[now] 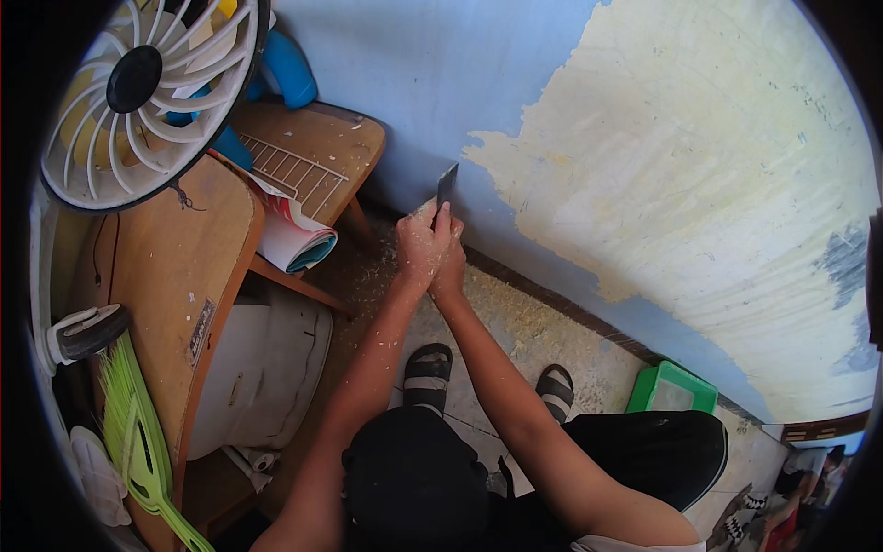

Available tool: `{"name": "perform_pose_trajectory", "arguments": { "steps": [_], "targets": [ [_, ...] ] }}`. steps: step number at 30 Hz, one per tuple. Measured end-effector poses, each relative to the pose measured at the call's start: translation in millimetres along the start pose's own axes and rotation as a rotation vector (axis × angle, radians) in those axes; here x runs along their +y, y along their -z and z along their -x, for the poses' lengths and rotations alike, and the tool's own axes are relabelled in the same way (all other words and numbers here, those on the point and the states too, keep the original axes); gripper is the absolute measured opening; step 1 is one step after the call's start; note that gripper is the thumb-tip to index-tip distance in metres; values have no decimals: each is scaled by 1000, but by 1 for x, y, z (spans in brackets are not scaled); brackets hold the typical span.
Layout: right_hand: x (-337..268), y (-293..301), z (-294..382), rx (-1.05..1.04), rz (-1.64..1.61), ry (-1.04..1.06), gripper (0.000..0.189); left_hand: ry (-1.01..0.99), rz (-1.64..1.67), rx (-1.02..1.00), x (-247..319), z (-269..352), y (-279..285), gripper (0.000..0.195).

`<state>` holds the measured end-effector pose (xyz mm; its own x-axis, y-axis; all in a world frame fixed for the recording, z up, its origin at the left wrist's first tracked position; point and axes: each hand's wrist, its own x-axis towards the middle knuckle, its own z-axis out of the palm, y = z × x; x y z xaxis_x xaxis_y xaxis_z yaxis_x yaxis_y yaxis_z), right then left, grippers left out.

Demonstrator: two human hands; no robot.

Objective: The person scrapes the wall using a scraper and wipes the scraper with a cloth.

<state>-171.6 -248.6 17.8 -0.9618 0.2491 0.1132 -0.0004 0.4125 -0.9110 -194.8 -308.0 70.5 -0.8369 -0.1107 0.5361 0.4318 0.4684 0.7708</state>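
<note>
A flat scraper [448, 183] with a dark blade points up at the wall, its handle hidden inside my clasped hands. My left hand [416, 241] and my right hand [450, 261] are pressed together around it, both dusted with pale flakes. The blade's tip is at the light blue paint [414, 131], just left of the ragged edge of a large bare cream patch [648, 172]; whether it touches cannot be made out. Paint scrapings [528, 310] lie along the foot of the wall.
Wooden chairs [186, 234] stand on the left with a fan [141, 83], a wire rack [293, 172], a rolled sheet [296, 241] and a green broom [138, 428]. A green basin [645, 386] sits by the wall. Other people [800, 490] appear far lower right.
</note>
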Motion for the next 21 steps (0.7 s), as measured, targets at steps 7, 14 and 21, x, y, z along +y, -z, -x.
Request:
{"name": "perform_pose_trajectory", "arguments": {
  "steps": [7,14,21],
  "targets": [
    [29,-14,16,-59,63,-46,61,183,-21,-70,-24,31,-9,27],
    [40,-16,16,-94,78,-9,62,183,35,-34,-36,32,-13,29],
    [44,-20,27,-49,46,77,62,276,69,-82,-24,32,-12,28]
  ]
}}
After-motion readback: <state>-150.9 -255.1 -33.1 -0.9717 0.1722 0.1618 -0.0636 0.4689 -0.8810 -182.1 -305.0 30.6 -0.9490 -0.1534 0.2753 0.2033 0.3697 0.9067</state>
